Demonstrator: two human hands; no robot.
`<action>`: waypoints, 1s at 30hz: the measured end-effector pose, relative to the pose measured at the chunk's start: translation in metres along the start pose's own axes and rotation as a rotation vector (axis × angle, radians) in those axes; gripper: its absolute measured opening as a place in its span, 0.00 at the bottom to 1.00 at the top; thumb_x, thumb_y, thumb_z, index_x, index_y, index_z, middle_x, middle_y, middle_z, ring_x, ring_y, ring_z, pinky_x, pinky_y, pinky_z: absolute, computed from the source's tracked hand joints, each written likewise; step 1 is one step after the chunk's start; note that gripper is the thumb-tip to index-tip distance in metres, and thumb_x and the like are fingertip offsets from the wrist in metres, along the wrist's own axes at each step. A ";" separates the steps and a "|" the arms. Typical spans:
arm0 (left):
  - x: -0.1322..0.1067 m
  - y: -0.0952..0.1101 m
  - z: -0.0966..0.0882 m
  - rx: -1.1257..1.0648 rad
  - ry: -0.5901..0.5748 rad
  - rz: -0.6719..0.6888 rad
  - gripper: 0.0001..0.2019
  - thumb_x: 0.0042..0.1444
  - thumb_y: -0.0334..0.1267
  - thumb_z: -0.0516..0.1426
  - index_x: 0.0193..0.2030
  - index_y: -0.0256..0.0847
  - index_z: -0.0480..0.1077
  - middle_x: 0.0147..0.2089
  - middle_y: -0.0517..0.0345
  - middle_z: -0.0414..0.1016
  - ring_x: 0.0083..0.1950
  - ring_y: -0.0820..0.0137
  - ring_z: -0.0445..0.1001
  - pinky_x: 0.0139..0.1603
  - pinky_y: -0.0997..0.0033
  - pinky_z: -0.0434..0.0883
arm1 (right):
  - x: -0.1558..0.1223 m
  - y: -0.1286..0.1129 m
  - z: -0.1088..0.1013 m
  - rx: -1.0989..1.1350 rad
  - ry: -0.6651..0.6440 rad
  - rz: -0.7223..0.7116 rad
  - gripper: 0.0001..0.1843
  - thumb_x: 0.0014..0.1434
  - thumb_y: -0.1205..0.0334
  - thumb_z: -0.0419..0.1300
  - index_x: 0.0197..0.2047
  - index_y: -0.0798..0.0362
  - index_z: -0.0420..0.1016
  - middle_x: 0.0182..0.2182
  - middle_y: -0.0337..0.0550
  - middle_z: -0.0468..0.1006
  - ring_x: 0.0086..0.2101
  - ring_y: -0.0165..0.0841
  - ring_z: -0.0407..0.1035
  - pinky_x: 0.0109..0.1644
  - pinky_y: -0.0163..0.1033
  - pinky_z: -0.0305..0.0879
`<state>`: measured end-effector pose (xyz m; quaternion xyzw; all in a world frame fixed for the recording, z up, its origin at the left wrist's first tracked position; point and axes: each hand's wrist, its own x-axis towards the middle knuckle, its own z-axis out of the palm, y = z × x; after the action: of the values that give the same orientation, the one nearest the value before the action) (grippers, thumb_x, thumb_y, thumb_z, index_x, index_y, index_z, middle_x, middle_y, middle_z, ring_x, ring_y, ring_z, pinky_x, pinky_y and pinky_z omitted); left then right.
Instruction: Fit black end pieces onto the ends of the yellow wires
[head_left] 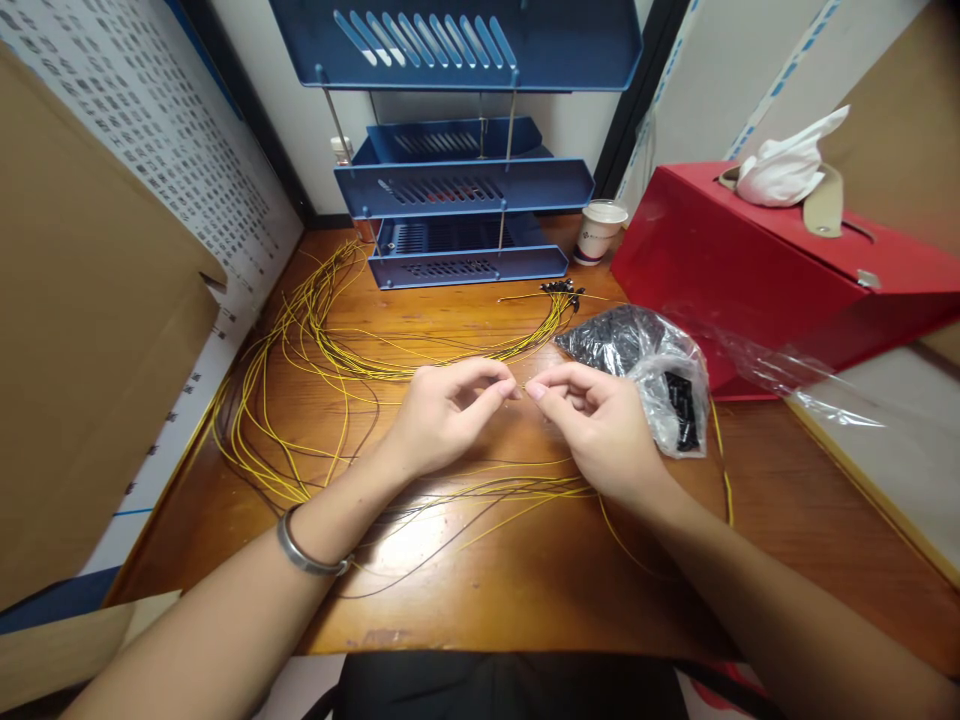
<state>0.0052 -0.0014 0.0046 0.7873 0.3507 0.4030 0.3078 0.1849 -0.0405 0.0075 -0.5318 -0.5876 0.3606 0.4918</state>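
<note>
My left hand and my right hand meet almost fingertip to fingertip above the wooden table. Each is closed in a pinch of thumb and forefinger. Between the tips shows a tiny yellowish bit, apparently a thin wire's end; what the right fingers hold is too small to make out. Beyond the hands curves a bundle of yellow and dark wires, ending in small black connectors. Below them, more loose wires cross the table. Just past my right hand lies a clear plastic bag of small black parts.
A blue tiered tray rack stands at the back, with a paper cup beside it. On the right is a red box with a tissue on top. Cardboard walls the left side of the wooden table.
</note>
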 end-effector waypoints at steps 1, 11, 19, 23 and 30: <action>0.000 0.000 0.000 0.001 0.001 0.004 0.06 0.64 0.35 0.59 0.38 0.37 0.77 0.34 0.58 0.83 0.31 0.76 0.79 0.33 0.80 0.71 | 0.000 0.000 0.000 -0.006 0.003 -0.005 0.11 0.58 0.57 0.63 0.32 0.56 0.79 0.21 0.36 0.71 0.21 0.25 0.57 0.24 0.33 0.52; -0.001 -0.002 0.001 0.003 0.004 0.015 0.06 0.64 0.35 0.59 0.37 0.37 0.77 0.33 0.60 0.82 0.30 0.77 0.78 0.32 0.82 0.71 | 0.000 0.002 0.001 -0.020 0.012 -0.028 0.10 0.58 0.58 0.63 0.32 0.57 0.79 0.22 0.36 0.73 0.21 0.24 0.58 0.24 0.32 0.53; -0.001 -0.001 0.000 0.002 -0.004 0.037 0.07 0.64 0.35 0.59 0.37 0.37 0.78 0.32 0.59 0.82 0.28 0.77 0.77 0.31 0.82 0.71 | 0.000 0.001 0.002 0.027 0.019 -0.003 0.10 0.57 0.58 0.64 0.32 0.57 0.78 0.21 0.36 0.73 0.19 0.23 0.57 0.21 0.30 0.51; 0.000 -0.002 0.001 0.007 -0.007 0.041 0.07 0.63 0.34 0.58 0.36 0.37 0.78 0.31 0.60 0.82 0.27 0.78 0.76 0.30 0.82 0.70 | -0.001 -0.002 0.001 0.066 0.000 0.014 0.10 0.56 0.58 0.64 0.31 0.57 0.77 0.20 0.38 0.75 0.21 0.26 0.65 0.24 0.30 0.58; -0.001 -0.001 0.000 0.017 -0.019 0.018 0.08 0.62 0.35 0.59 0.35 0.35 0.79 0.27 0.60 0.80 0.23 0.79 0.72 0.27 0.81 0.67 | -0.004 -0.006 0.001 0.077 0.008 0.074 0.10 0.56 0.57 0.63 0.31 0.57 0.76 0.13 0.34 0.70 0.15 0.26 0.62 0.20 0.31 0.53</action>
<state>0.0044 -0.0012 0.0032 0.7966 0.3442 0.3955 0.3009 0.1820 -0.0453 0.0124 -0.5354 -0.5511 0.3988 0.5006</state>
